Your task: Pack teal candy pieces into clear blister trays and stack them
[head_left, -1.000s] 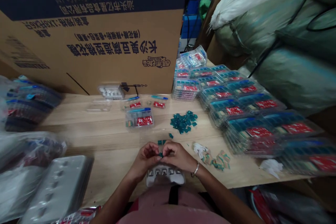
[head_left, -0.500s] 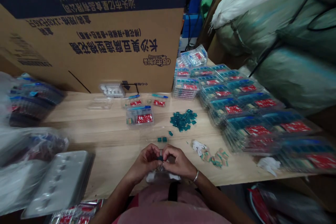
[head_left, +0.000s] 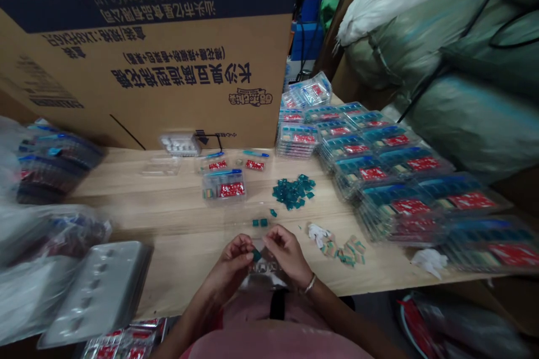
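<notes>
My left hand [head_left: 236,261] pinches a small dark teal square piece [head_left: 256,255] between thumb and fingertips, close to my body. Just to its right, my right hand [head_left: 289,252] is closed, thumb against fingers. Whatever its fingertips hold, if anything, is too small to make out. Under both hands lies a clear plastic tray [head_left: 261,277] with moulded pockets at the table's front edge, partly covered by them. Beyond it two teal pieces [head_left: 260,223] sit in another clear tray, whose outline is faint. A loose pile of teal pieces [head_left: 292,192] lies farther off to the right.
A large cardboard carton [head_left: 168,84] walls the back. Stacks of filled clear packs [head_left: 396,202] line the right side. Grey moulded trays [head_left: 95,286] and bagged plastic [head_left: 50,230] occupy the left. A filled pack [head_left: 225,186] and tan-green scraps [head_left: 345,251] lie on the table [head_left: 177,224].
My hands, together over one teal piece before, have moved apart. The right has shifted slightly up and right; the left keeps the piece, and more of the clear tray shows.
</notes>
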`<action>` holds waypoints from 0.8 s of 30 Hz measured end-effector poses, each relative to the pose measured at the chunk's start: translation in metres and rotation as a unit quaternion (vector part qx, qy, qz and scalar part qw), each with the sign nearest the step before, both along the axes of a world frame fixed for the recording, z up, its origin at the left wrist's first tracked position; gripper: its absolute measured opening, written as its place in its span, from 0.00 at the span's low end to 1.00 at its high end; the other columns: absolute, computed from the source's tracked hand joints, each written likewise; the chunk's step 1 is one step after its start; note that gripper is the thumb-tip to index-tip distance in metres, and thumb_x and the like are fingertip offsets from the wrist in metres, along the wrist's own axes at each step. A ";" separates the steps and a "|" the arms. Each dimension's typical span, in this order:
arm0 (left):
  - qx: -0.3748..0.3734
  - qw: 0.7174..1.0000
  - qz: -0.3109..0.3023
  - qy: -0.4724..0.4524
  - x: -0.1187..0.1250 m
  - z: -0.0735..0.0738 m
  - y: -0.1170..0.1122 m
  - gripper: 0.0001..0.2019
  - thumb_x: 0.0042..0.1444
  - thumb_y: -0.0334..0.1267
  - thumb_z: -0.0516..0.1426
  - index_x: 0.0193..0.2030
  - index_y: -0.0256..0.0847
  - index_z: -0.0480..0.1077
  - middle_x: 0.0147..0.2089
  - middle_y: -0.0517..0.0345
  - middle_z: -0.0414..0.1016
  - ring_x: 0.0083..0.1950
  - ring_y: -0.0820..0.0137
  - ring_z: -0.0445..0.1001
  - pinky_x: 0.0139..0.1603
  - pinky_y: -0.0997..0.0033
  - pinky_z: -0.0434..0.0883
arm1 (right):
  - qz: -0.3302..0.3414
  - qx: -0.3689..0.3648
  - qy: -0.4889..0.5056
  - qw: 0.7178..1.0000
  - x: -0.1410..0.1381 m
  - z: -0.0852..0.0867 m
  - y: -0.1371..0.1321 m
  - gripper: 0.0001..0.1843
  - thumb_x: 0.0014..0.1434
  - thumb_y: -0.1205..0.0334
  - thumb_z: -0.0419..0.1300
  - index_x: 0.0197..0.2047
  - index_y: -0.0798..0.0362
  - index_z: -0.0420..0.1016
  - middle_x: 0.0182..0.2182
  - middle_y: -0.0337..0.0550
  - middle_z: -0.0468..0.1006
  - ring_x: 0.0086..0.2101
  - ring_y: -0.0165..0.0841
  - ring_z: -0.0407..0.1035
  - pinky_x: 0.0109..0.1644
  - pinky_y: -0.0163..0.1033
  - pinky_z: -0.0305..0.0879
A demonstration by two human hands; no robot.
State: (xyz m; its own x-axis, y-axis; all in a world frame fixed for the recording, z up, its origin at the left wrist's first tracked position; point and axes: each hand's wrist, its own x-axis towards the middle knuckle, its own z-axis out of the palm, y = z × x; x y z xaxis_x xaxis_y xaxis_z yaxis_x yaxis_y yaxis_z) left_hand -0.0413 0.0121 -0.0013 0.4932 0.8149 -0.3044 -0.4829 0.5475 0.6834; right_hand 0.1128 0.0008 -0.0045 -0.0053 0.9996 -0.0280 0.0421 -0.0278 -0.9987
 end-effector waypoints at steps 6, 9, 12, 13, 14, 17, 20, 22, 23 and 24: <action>-0.004 0.998 0.027 0.056 -0.001 0.002 0.004 0.18 0.39 0.33 0.68 0.39 0.39 0.71 0.30 0.60 0.74 0.31 0.74 0.71 0.34 0.77 0.64 | 0.065 0.191 -0.188 0.961 0.006 0.006 -0.006 0.03 0.54 0.67 0.58 0.33 0.52 0.72 0.32 0.43 0.73 0.35 0.31 0.68 0.39 0.35 0.65; -0.014 0.997 0.023 0.070 -0.003 0.002 0.003 0.24 0.39 0.34 0.67 0.47 0.41 0.70 0.37 0.55 0.77 0.37 0.70 0.73 0.36 0.75 0.65 | 0.053 0.144 -0.182 0.971 0.012 0.005 0.004 0.04 0.54 0.69 0.58 0.31 0.53 0.74 0.30 0.42 0.75 0.32 0.30 0.70 0.36 0.34 0.66; -0.023 0.996 0.060 0.064 -0.002 -0.004 0.005 0.27 0.38 0.34 0.67 0.49 0.45 0.68 0.41 0.56 0.76 0.39 0.70 0.73 0.35 0.76 0.65 | 0.070 0.161 -0.172 0.969 0.012 0.005 0.016 0.06 0.54 0.70 0.57 0.32 0.53 0.76 0.32 0.44 0.77 0.34 0.31 0.71 0.39 0.36 0.66; -0.016 0.994 0.084 0.067 -0.001 -0.008 0.006 0.27 0.38 0.35 0.67 0.48 0.46 0.69 0.40 0.58 0.75 0.38 0.71 0.73 0.34 0.76 0.65 | 0.071 0.169 -0.167 0.969 0.009 0.004 0.019 0.06 0.54 0.70 0.58 0.32 0.53 0.76 0.33 0.44 0.77 0.35 0.32 0.72 0.40 0.36 0.66; 0.000 0.991 0.105 0.080 0.000 -0.010 0.007 0.26 0.37 0.35 0.67 0.47 0.46 0.69 0.38 0.60 0.75 0.36 0.72 0.72 0.35 0.76 0.65 | 0.069 0.172 -0.158 0.970 0.006 0.002 0.021 0.06 0.53 0.70 0.58 0.31 0.53 0.76 0.33 0.44 0.78 0.35 0.32 0.72 0.40 0.36 0.67; 0.103 0.971 0.125 0.174 -0.003 -0.017 0.011 0.21 0.40 0.38 0.66 0.43 0.43 0.69 0.30 0.63 0.73 0.30 0.75 0.70 0.32 0.76 0.65 | 0.050 0.129 -0.128 0.982 -0.006 -0.005 0.021 0.03 0.52 0.69 0.60 0.29 0.54 0.75 0.29 0.41 0.77 0.30 0.30 0.71 0.34 0.33 0.66; 0.209 0.931 0.091 0.284 -0.011 -0.019 0.018 0.18 0.47 0.42 0.61 0.45 0.40 0.68 0.24 0.64 0.69 0.27 0.74 0.67 0.28 0.76 0.63 | 0.058 0.096 -0.142 0.984 -0.013 -0.011 0.022 0.03 0.52 0.69 0.59 0.29 0.54 0.74 0.26 0.38 0.76 0.26 0.28 0.69 0.30 0.31 0.64; 0.269 0.893 0.077 0.354 -0.017 -0.020 0.027 0.17 0.51 0.42 0.57 0.47 0.40 0.66 0.27 0.62 0.71 0.29 0.72 0.69 0.31 0.73 0.65 | 0.080 0.134 -0.212 0.965 -0.012 -0.012 0.030 0.04 0.54 0.70 0.58 0.29 0.54 0.73 0.27 0.39 0.76 0.29 0.28 0.69 0.33 0.31 0.64; 0.303 0.864 0.079 0.395 -0.020 -0.022 0.033 0.16 0.52 0.41 0.56 0.47 0.40 0.66 0.30 0.59 0.73 0.32 0.69 0.71 0.34 0.70 0.67 | 0.092 0.164 -0.265 0.946 -0.011 -0.012 0.037 0.05 0.55 0.70 0.57 0.29 0.55 0.73 0.28 0.40 0.76 0.31 0.28 0.69 0.35 0.32 0.64; 0.339 0.829 0.085 0.437 -0.023 -0.024 0.039 0.15 0.52 0.40 0.55 0.47 0.40 0.67 0.33 0.56 0.74 0.36 0.67 0.71 0.37 0.67 0.67 | 0.106 0.194 -0.323 0.920 -0.010 -0.012 0.046 0.06 0.56 0.71 0.56 0.29 0.55 0.73 0.29 0.41 0.76 0.32 0.29 0.69 0.38 0.33 0.63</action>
State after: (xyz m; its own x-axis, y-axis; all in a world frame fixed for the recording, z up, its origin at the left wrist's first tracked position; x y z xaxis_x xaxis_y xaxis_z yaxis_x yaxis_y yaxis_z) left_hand -0.0638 0.0512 -0.0251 0.1864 0.9798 0.0723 0.3280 -0.1315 0.9355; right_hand 0.1025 0.0468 -0.0164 -0.3093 0.9133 0.2649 0.5932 0.4030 -0.6969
